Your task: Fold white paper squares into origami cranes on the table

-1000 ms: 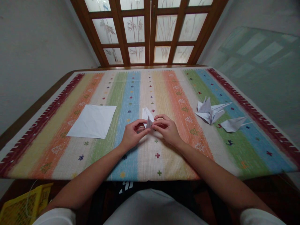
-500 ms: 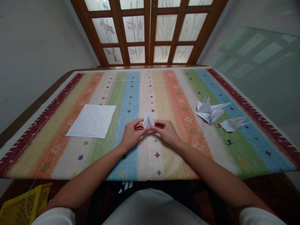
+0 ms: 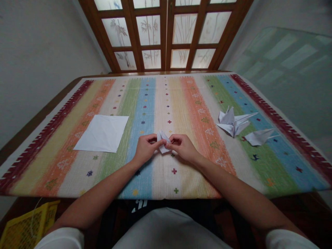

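Note:
Between my hands, over the middle of the striped tablecloth (image 3: 178,180), is a small folded white paper (image 3: 161,136). My left hand (image 3: 147,148) pinches it from the left, its thumb lying across the front. From the right, my right hand (image 3: 183,147) grips the paper between thumb and fingers. The folded paper tilts, its upper end leaning left and its lower corner showing below the thumbs. My fingertips behind it are partly hidden.
To the left lies a flat white paper sheet (image 3: 102,133). Several folded paper cranes (image 3: 234,122) rest at the right, one crane (image 3: 259,137) a little apart. A yellow plastic basket (image 3: 28,224) stands below the table's left front edge. Wooden doors (image 3: 166,38) are beyond the table.
The folded paper has turned from upright to tilted, its lower corner now pointing down to the right. My thumbs have moved up onto its front. The sheet and cranes lie unmoved.

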Tool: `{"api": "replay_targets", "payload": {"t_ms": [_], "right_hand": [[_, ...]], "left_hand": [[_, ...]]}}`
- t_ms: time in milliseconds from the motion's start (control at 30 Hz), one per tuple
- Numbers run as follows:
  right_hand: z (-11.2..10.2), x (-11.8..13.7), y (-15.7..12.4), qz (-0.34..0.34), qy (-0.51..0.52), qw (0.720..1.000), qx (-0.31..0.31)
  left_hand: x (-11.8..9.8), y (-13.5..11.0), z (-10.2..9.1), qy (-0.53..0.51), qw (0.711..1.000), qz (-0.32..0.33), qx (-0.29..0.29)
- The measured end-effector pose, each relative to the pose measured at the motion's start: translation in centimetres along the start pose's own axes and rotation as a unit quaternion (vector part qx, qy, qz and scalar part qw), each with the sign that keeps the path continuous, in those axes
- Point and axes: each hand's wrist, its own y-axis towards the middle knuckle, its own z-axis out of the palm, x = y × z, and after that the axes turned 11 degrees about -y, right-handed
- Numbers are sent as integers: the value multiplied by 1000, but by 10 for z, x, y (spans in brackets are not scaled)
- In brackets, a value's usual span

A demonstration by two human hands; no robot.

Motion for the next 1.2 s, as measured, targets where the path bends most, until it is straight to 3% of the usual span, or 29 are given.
{"api": "replay_targets", "payload": {"t_ms": [367,500,867,1100,1200], "right_hand": [[4,3,-4,20,20,998,55],[3,0,-3,18,9,999,44],[6,6,-8,-4,-7,999,45],[-3,2,-4,-12,-43,998,-45],[-7,-1,-2,-19,-58,995,-85]], "left_hand": [[-3,1,-5,-16,999,27,-24],[-4,2,-4,-28,999,19,-10],[-5,-1,-6,9,998,52,-37],[-2,2,-1,-142,988,-57,-6],[1,-1,2,-111,993,-37,6]]}}
